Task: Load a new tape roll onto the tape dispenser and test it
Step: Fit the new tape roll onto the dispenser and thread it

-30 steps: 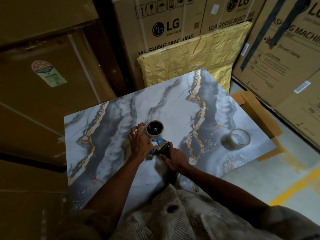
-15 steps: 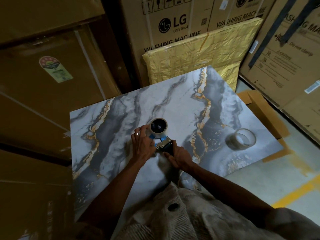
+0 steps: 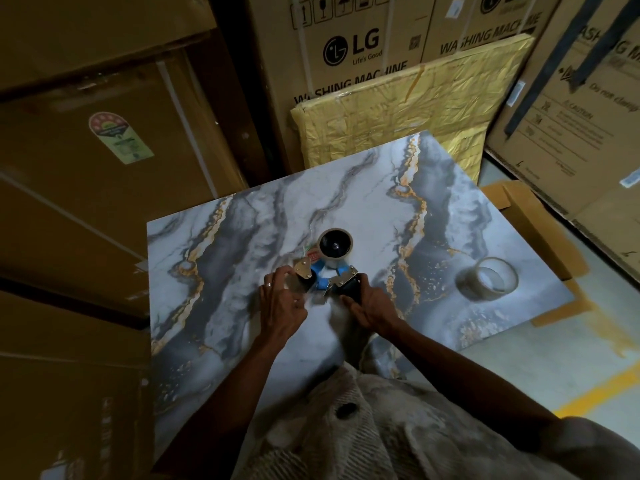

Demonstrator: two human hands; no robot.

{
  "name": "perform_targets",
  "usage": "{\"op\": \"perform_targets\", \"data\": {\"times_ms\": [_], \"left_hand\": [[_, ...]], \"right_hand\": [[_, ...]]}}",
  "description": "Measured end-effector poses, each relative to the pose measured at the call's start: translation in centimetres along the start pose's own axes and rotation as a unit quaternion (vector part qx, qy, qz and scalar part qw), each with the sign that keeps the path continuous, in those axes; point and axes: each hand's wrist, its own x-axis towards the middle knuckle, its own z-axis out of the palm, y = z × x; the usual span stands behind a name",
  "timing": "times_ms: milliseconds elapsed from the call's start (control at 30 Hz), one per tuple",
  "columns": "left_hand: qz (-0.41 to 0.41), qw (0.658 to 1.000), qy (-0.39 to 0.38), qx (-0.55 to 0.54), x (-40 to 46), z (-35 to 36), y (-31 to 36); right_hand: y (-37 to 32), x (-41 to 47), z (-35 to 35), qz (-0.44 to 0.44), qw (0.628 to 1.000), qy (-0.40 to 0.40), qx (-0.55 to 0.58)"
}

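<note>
Right hand (image 3: 372,304) reaches forward over the marble-patterned table (image 3: 242,237), fingers curled round the black handle of the tape dispenser (image 3: 327,271). Left hand (image 3: 280,303) pinches near the dispenser's front roller; whether it holds tape is unclear. A tape roll (image 3: 335,245) sits mounted; another clear roll (image 3: 486,279) lies well apart.

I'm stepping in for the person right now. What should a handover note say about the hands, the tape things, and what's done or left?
Right hand grips the tape dispenser by its black handle on the marble-pattern tabletop.
Left hand has its fingers at the dispenser's roller end; whether it pinches tape is unclear.
Tape roll already sits on the dispenser.
A second tape roll lies apart to the right.
Left: finish threading the tape, then test.
</note>
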Motion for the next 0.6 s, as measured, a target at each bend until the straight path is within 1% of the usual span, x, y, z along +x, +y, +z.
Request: {"op": "perform_targets", "data": {"times_ms": [67, 167, 267, 500, 600], "left_hand": [[0.003, 0.999, -0.009, -0.043, 0.2, 0.1, -0.3], [0.04, 0.997, -0.041, -0.06, 1.1, 0.7, -1.6], [0.07, 0.994, -0.067, -0.058, 2.0, 0.1, -2.0], [0.122, 0.989, -0.072, -0.033, 3.3, -1.2, -1.8], [0.157, 0.985, -0.065, -0.025, 3.6, -1.4, -1.5]], "right_hand": [[0.1, 0.0, 0.0, -0.003, 1.0, -0.004, 0.003], [0.1, -0.1, -0.2, -0.001, 1.0, -0.005, 0.008], [0.3, -0.1, -0.2, -0.017, 1.0, -0.005, 0.003], [0.6, 0.4, -0.3, -0.009, 0.999, -0.036, 0.006], [0.6, 0.5, -0.3, -0.001, 0.999, -0.05, 0.001]]}}
